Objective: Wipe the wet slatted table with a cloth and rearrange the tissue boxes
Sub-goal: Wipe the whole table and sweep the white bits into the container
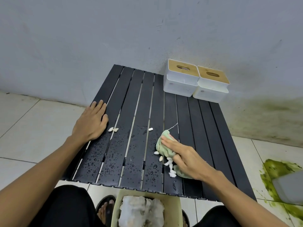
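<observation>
A low black slatted table (141,95) stands against the wall, its near half beaded with water drops. My right hand (183,154) presses a light green cloth (162,143) flat onto the slats right of centre, fingers stretched over it. Small white scraps (169,164) lie beside the cloth, and a few more (113,129) near my left hand (91,122), which rests flat with straight fingers on the table's left edge. Two white tissue boxes with wooden lids, one on the left (180,86) and one on the right (211,90), sit side by side at the far right corner.
A pale yellow bin (173,208) holding crumpled white tissue stands at the table's near edge between my knees. My feet in black sandals (105,208) are beside it. Green stains (278,167) mark the tiled floor and wall on the right. A grey object (290,187) juts in at the right edge.
</observation>
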{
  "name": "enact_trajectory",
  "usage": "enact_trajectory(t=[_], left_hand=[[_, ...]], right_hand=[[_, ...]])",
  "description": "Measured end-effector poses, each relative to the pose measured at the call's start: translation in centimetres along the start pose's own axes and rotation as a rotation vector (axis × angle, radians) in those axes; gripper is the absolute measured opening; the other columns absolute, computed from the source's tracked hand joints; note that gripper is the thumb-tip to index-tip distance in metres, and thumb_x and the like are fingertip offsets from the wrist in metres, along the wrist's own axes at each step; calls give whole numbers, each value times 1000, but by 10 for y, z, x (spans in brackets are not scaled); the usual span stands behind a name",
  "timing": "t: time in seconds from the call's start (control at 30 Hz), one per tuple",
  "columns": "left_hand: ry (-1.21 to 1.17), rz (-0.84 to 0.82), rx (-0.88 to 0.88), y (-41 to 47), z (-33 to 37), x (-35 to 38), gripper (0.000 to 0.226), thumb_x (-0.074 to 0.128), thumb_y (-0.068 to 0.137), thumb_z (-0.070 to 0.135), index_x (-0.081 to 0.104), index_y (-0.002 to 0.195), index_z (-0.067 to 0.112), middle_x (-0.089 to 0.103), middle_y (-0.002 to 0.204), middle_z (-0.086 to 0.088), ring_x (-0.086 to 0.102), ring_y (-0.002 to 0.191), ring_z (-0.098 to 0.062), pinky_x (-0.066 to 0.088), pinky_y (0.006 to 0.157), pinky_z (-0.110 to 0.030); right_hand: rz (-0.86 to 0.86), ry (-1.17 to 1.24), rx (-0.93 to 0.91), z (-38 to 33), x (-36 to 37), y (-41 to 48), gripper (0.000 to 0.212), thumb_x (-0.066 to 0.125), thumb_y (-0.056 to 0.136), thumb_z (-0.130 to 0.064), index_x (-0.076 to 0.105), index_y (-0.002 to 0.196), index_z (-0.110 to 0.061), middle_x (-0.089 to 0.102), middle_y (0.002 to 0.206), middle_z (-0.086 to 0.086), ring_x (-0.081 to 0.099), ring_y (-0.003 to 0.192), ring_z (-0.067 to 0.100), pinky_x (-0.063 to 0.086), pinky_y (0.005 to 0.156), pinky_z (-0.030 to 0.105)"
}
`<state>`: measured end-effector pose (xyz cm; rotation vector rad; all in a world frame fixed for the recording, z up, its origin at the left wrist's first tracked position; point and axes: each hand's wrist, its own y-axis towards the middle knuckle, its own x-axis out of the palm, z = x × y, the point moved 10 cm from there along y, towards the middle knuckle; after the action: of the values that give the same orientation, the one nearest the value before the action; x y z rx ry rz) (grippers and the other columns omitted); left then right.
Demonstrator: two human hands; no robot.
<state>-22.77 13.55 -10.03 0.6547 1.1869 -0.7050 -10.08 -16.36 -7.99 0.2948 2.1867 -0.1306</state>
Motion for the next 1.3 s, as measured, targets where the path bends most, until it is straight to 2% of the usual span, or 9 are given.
enact_trajectory(t=[0.17, 0.4, 0.53, 0.67, 0.77, 0.87, 1.0, 1.13, 1.3], left_hand=[[-4, 13, -1, 0, 0, 0, 57, 20, 102, 36, 19, 154, 11, 13, 162, -5, 8, 149, -22, 4, 121, -35], [-13, 7, -14, -2, 0, -1, 59, 17, 101, 39, 17, 154, 13, 10, 162, -3, 5, 150, -19, 3, 122, -34], [-18, 5, -18, -1, 0, -2, 57, 21, 102, 36, 17, 154, 13, 10, 162, -3, 5, 150, -19, 3, 122, -35], [-21, 2, -17, -2, 1, -2, 57, 21, 102, 35, 16, 154, 13, 10, 162, -4, 5, 150, -20, 3, 122, -35], [-30, -8, -16, -3, 2, -2, 56, 20, 103, 34, 15, 154, 13, 8, 163, -3, 4, 150, -19, 3, 122, -35], [-42, -4, -11, -3, 2, -3, 54, 20, 103, 31, 16, 154, 12, 9, 163, -3, 4, 150, -20, 2, 122, -34], [-80, 40, -3, -4, 3, -8, 52, 23, 104, 26, 20, 153, 10, 14, 162, -5, 8, 150, -21, 3, 121, -33], [-115, 94, 1, -4, 2, -12, 50, 28, 103, 19, 26, 151, 8, 21, 160, -7, 14, 149, -23, 5, 121, -32], [-135, 133, 3, -2, -2, -14, 50, 31, 100, 10, 30, 150, 8, 25, 159, -7, 17, 148, -24, 6, 121, -30]], right_hand=[[352, 158, 204, 32, -67, 35, 55, 33, 96, -17, 49, 146, -31, 60, 133, 1, 58, 120, 13, 43, 105, 32], [139, -87, 289, 59, -41, 119, 48, 31, 105, -26, 32, 153, -26, 48, 148, 11, 51, 127, 39, 38, 108, 49], [-55, -94, 25, 12, -8, 108, 46, 26, 98, -22, 42, 141, -19, 51, 140, -2, 53, 123, 30, 34, 113, 37], [-156, -132, -162, -17, 17, 69, 64, 26, 92, -18, 33, 155, -20, 26, 163, -12, 14, 152, 2, 17, 123, 26], [-129, -52, -210, -31, 14, 50, 60, 31, 91, -7, 46, 149, -15, 41, 156, -4, 34, 143, -2, 29, 117, 19], [173, 89, -69, -14, -28, 61, 56, 34, 90, -8, 57, 141, -15, 63, 131, 5, 63, 95, -11, 44, 84, 8], [271, 76, 163, 36, -59, 110, 55, 30, 97, -16, 43, 151, -21, 53, 147, 6, 51, 133, 20, 34, 114, 29], [136, -20, 211, 34, -31, 169, 50, 32, 105, -17, 33, 155, -20, 40, 156, 10, 41, 140, 34, 29, 115, 36], [-80, -81, -138, -35, 22, 158, 54, 32, 102, -15, 31, 156, -19, 22, 164, -8, 23, 151, 11, 23, 123, 38]])
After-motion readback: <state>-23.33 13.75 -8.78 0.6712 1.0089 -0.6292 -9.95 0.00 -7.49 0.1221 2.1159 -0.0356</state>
